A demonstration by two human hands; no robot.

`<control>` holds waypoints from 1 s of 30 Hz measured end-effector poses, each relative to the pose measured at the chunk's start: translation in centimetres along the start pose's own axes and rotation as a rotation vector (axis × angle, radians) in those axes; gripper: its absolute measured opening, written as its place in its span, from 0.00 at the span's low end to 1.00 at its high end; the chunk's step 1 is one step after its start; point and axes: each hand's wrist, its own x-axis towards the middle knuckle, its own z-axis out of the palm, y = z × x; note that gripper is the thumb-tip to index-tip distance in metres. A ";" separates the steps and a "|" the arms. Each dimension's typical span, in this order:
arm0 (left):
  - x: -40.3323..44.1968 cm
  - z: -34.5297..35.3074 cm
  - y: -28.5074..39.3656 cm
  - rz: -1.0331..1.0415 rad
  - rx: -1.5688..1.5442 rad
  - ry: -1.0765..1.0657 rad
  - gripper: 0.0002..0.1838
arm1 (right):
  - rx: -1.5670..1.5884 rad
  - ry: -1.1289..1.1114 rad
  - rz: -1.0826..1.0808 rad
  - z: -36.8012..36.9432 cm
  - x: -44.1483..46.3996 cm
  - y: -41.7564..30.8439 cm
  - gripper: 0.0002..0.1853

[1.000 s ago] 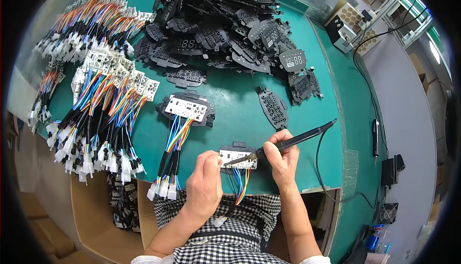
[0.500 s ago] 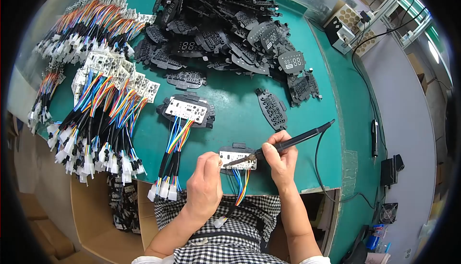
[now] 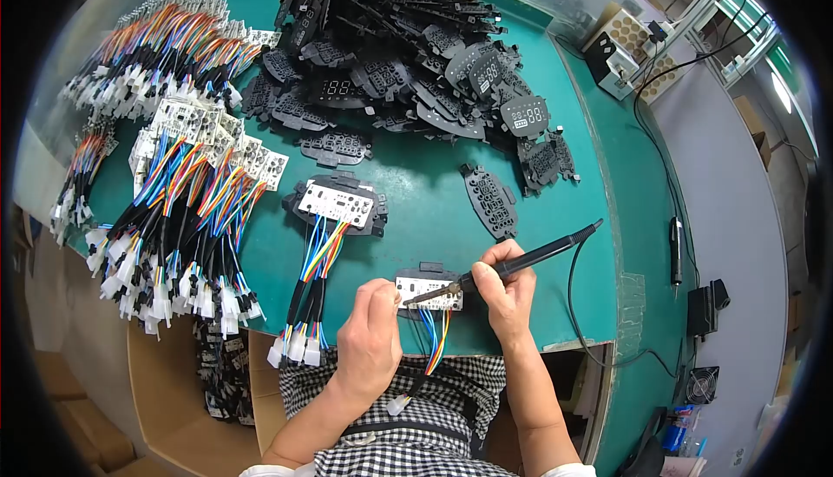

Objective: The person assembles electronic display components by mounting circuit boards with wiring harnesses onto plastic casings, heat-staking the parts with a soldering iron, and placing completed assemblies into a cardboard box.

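My right hand [image 3: 507,290] is wrapped round a black soldering iron [image 3: 547,255], whose tip points left and rests at the left part of a white circuit board [image 3: 423,287]. That board lies on a black plastic panel [image 3: 431,267] near the table's front edge. Blue, yellow and red wires run down from it to a white connector [image 3: 397,405] by the checked apron. My left hand [image 3: 371,329] is closed in a pinch at the board's left end, beside the iron's tip; what its fingertips hold is too small to make out.
Another wired board [image 3: 337,203] lies on a black panel to the left. A single black panel [image 3: 490,201] is at right, below a large heap of panels [image 3: 382,69]. Bundles of wired boards [image 3: 186,208] crowd the left side. The iron's cord [image 3: 571,303] trails right.
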 end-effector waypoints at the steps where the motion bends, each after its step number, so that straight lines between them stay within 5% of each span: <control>1: 0.0 0.0 0.0 -0.001 -0.001 0.001 0.15 | -0.001 0.002 0.002 0.0 0.0 0.0 0.07; 11: 0.0 0.0 0.0 0.000 0.004 0.011 0.14 | 0.035 0.031 -0.049 0.1 -0.1 -0.1 0.08; 15: -0.1 0.0 -0.2 0.004 0.012 0.000 0.12 | 0.319 0.180 -0.227 -0.7 0.4 0.8 0.05; 20: 0.0 -0.3 0.1 -0.023 -0.010 -0.010 0.11 | 0.423 0.351 -0.287 -1.8 0.7 -0.4 0.09; 23: 0.5 -0.9 0.3 0.127 0.229 -0.006 0.12 | 0.430 0.471 -0.282 -3.0 0.8 -1.2 0.09; 25: 0.0 -0.8 0.0 0.054 0.262 -0.155 0.17 | 0.443 0.505 -0.301 -4.0 0.8 -1.6 0.08; 30: 3.2 -4.5 1.0 0.112 0.261 -0.085 0.12 | 0.497 0.647 -0.309 -6.0 1.2 -1.3 0.08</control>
